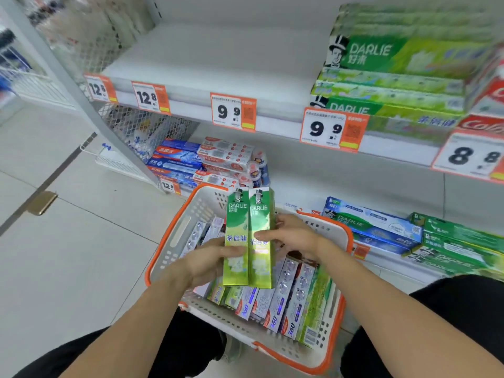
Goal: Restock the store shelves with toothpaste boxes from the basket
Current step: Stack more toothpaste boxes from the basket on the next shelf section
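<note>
Two green Darlie toothpaste boxes (248,222) stand upright side by side above the basket (174,233), which is white with an orange rim. My left hand (210,260) grips the left box from the left, thumb across its front. My right hand (289,236) grips the right box from the right, thumb on its face. Several more boxes (283,304), white and green, lie in the basket below. The upper shelf (207,61) has a bare white stretch, with a stack of green Darlie boxes (395,77) at its right.
Price tags (233,111) hang along the shelf edge. The lower shelf holds blue and red boxes (201,162) at left and blue and green Darlie boxes (409,236) at right. A wire mesh panel (81,42) bounds the left side. My dark-trousered knees flank the basket on the tiled floor.
</note>
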